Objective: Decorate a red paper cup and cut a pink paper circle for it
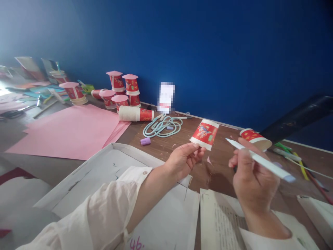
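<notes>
Between the thumb and fingers of my left hand [186,159] is the rim of a red paper cup [205,133], held upside down above the brown table. The cup has a printed cartoon figure and white edges. My right hand [256,177] grips a white marker pen [262,162], its uncapped tip pointing left toward the cup but apart from it. A purple pen cap [145,141] lies on the table to the left. Beyond my right hand, another red paper cup [255,139] rests on its side.
A nested stack of paper cups [130,114] lies near a coiled pale cord [162,126]. Behind stand cups topped with pink discs [130,77]. Pink paper sheets [70,132] spread at left. A white box lid [109,163] lies in front, and a blue wall [208,52] bounds the back.
</notes>
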Action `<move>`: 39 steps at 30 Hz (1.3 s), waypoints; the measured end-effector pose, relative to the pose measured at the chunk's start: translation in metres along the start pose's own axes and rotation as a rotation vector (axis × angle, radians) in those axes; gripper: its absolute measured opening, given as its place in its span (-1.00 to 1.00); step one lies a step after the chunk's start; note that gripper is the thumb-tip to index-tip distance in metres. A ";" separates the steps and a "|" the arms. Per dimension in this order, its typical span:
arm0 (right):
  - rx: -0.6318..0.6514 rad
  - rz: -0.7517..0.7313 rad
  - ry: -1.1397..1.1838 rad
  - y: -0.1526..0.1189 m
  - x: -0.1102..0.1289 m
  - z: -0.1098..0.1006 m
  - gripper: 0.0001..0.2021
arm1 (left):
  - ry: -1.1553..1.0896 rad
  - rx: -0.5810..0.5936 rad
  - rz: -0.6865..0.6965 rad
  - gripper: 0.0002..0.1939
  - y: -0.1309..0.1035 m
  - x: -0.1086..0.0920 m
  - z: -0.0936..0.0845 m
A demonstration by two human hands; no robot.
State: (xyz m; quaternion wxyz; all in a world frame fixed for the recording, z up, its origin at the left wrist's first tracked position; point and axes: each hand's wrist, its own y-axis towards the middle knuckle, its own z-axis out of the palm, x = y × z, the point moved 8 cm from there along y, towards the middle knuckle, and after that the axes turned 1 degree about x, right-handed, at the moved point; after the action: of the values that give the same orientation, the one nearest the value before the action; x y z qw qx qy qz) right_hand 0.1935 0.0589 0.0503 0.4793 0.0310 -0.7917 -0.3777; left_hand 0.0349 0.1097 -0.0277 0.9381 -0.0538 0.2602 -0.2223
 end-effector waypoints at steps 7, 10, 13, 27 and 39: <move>0.170 -0.339 -0.212 -0.016 0.033 0.021 -0.73 | 0.085 -0.029 0.015 -0.92 -0.002 -0.002 0.001; 0.153 -0.327 -0.259 -0.015 0.030 0.022 -0.75 | 0.107 -0.017 0.001 -0.90 -0.002 0.000 0.003; 0.167 -0.333 -0.253 -0.014 0.032 0.024 -0.76 | 0.133 -0.020 0.000 -0.89 -0.003 0.000 0.004; 0.177 -0.376 -0.298 -0.013 0.043 0.028 -0.82 | 0.152 -0.016 0.012 -0.92 0.000 0.003 0.003; 0.129 -0.384 -0.257 -0.015 0.039 0.019 -0.80 | 0.208 -0.062 0.016 -0.94 0.001 0.003 -0.003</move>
State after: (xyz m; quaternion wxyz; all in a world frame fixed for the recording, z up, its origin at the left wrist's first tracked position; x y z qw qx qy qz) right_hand 0.1527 0.0429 0.0648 0.2912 0.1631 -0.8482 -0.4112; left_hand 0.0361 0.1094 -0.0317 0.9055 -0.0574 0.3635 -0.2111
